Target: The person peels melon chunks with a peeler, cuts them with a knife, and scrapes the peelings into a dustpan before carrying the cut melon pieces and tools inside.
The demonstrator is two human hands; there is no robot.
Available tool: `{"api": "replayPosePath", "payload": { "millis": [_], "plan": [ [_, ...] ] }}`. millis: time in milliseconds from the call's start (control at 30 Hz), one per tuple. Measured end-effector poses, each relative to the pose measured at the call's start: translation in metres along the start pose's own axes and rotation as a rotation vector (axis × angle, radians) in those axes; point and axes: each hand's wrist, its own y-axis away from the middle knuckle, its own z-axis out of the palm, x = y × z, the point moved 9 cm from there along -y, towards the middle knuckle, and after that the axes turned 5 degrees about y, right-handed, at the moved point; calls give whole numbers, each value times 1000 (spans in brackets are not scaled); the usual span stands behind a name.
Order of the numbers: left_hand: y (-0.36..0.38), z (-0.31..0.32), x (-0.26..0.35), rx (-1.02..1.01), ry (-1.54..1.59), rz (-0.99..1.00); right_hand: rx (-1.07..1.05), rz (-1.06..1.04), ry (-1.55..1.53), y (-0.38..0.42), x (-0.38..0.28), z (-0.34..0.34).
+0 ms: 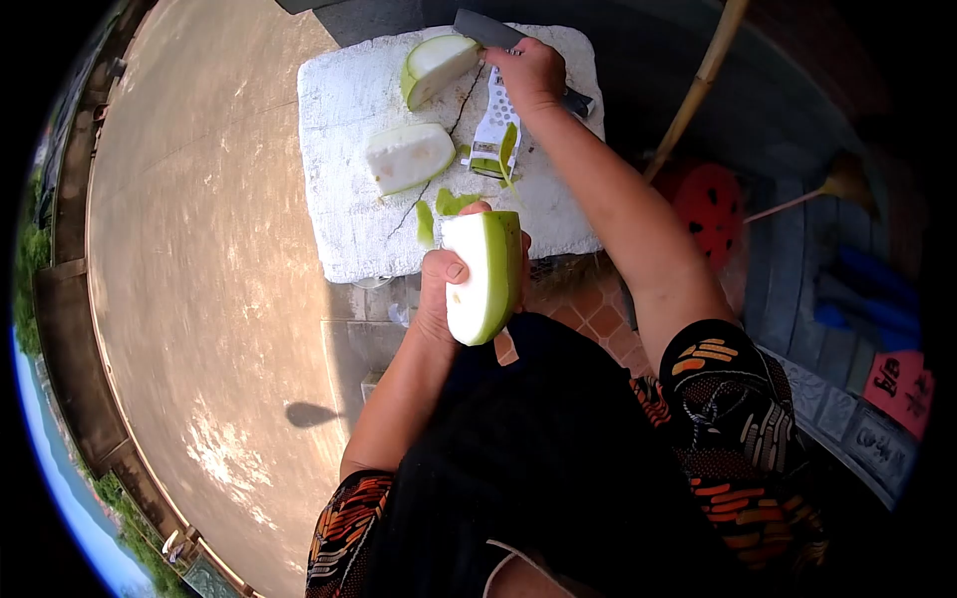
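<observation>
My left hand point(439, 289) grips a thick piece of pale green gourd point(483, 277), its white cut face turned left and its green skin right. My right hand point(528, 75) is closed at the upper end of a white grater with holes point(495, 120); part of the grip is hidden. A knife point(486, 28) lies partly under that hand, with its dark handle point(576, 102) at the right. Two more gourd pieces, one upper point(439, 70) and one lower point(410, 157), rest on the white slab point(344, 214). Green peelings point(455, 203) lie near the grater.
A crack runs across the slab. A bamboo pole point(698, 90) leans at the right, near a red object with black spots point(708, 211). Further right are a blue item point(865, 299) and a pink-red sheet with writing point(897, 394). Sunlit concrete ground point(199, 249) spreads at the left.
</observation>
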Motion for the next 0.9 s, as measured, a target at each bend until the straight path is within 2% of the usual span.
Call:
{"api": "replayPosePath", "payload": {
  "millis": [33,100,133,233,333,433,600,733,833,900],
  "plan": [
    [0,-9,1,44,22,20,59,-16,55,-1,2,-10],
    [0,-46,7,181,-7,28,141,-20,-170,-6,0,-30],
    [1,-63,17,260,9,102,192,-40,-254,-9,-4,-36],
    [-3,-68,17,241,285,67,110,11,-480,-16,7,-23],
    [-10,-62,20,269,276,85,-30,71,-538,-4,6,-4],
    [-24,-73,25,289,327,121,-105,144,-819,17,-18,-7],
    [-30,-79,29,502,277,197,-283,83,-622,67,-50,-17],
    [-23,-86,23,552,243,218,-243,119,-677,69,-38,-18],
    [-19,-87,13,549,372,181,-300,155,-555,75,-27,-12],
    [-16,-88,9,528,364,165,-310,173,-596,78,-21,-5]
  ]
}}
